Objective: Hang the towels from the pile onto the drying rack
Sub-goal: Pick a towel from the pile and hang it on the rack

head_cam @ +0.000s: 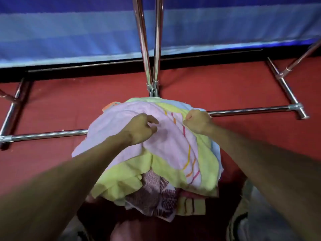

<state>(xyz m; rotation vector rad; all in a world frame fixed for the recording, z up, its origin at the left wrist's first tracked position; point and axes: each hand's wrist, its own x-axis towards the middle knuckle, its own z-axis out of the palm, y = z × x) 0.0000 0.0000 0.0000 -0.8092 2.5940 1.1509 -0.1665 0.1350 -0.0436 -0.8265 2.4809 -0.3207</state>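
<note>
A pile of towels (pixel 132 185) lies heaped in the middle, over the low bar of the steel drying rack (pixel 248 109). On top is a pink towel (pixel 166 145) with orange and pink stripes; a yellow towel and a brown patterned one show beneath it. My left hand (pixel 140 129) rests on the pink towel with its fingers curled into the cloth. My right hand (pixel 198 120) pinches the pink towel's far edge in a closed fist.
The rack's base bars spread left (pixel 10 117) and right across the red floor (pixel 69 105), and two upright poles (pixel 149 49) rise behind the pile. A blue striped cloth (pixel 69 32) hangs along the back. My knees frame the pile at the bottom.
</note>
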